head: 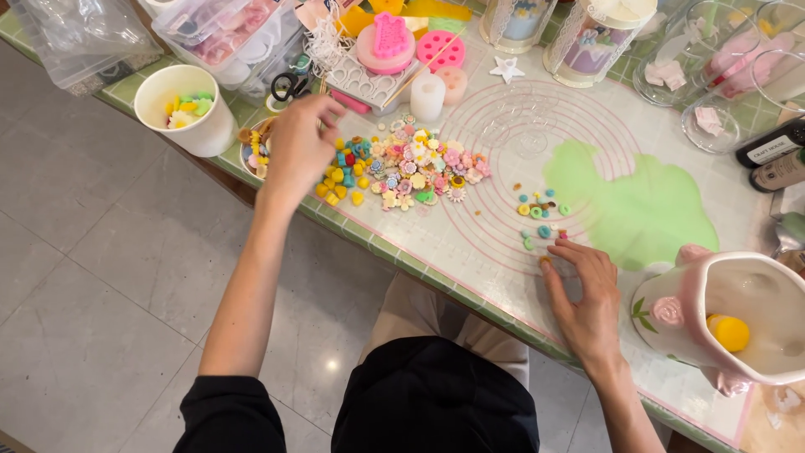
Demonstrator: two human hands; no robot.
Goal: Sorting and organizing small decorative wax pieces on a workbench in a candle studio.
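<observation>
We saw a heap of small coloured moulded pieces (408, 170), flowers and blocks in yellow, pink, blue and white, spread on the translucent work mat (470, 239) at the left part of the table. The left hand (299, 144) hung over the heap's left edge, fingers curled loosely downward toward the yellow pieces; we could not tell whether it pinched anything. Well apart from it, the right hand (587, 298) lay on the mat near the table's front edge, fingers spread and fingertips touching down just beside one small yellowish piece (545, 262). A smaller scatter of tiny pieces (539, 216) lay just above that hand, between it and the heap.

To the right of the scatter a flat green sheet (641, 205) was spread on the mat. Nearer the right hand stood a white pitcher with pink roses (721, 323), holding a yellow ball (728, 332). Left of the heap stood a white cup (186, 110) with more pieces inside, and behind it a pair of scissors (290, 85). A pink round mould (441, 51) and a white candle (428, 95) sat behind the heap.
</observation>
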